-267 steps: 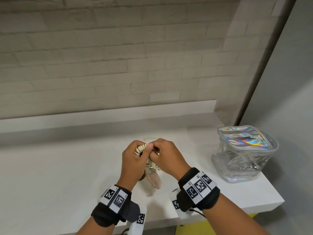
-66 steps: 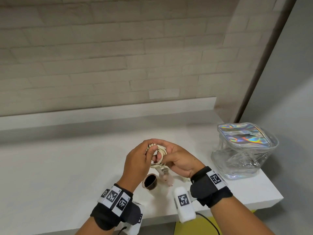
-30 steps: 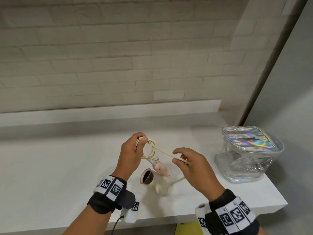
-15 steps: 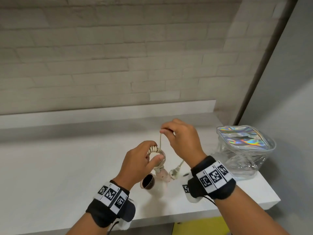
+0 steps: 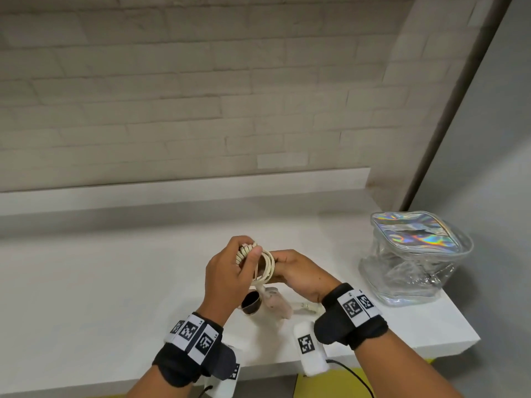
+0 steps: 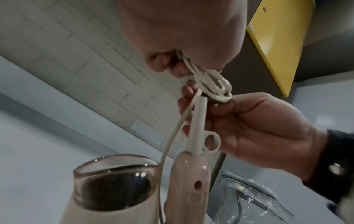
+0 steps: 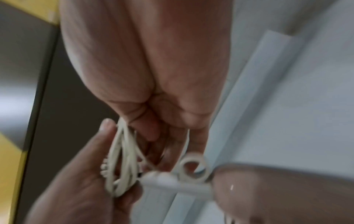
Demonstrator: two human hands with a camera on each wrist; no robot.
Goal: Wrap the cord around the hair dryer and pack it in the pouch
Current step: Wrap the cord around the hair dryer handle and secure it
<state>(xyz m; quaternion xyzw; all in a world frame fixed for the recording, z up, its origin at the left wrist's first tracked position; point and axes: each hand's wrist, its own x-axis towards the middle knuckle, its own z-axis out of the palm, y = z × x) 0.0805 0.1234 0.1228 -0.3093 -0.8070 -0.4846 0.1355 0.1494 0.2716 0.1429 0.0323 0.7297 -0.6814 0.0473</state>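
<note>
Two hands are working here: one left hand (image 5: 227, 278) and one right hand (image 5: 298, 278). Between them one cord (image 5: 265, 267) is coiling, and one hair dryer (image 5: 270, 304) is hanging just below. One pouch (image 5: 413, 259) is sitting off beyond the right hand. Two wrist bands (image 5: 191, 344) are showing.

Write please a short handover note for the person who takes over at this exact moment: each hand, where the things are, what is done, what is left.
Left hand: pinches the coiled cord.
Right hand: holds the other side of the coil; its exact grip is hard to see.
Hair dryer: hangs below the coil, just over the white counter; whether it touches is unclear.
Plug: lies loose on the counter, by the right wrist.
Pouch: on the counter to the right; no dryer inside.
Done: most of the cord is coiled.
Left: wind in the tail, then pack the dryer in the pouch.
</note>
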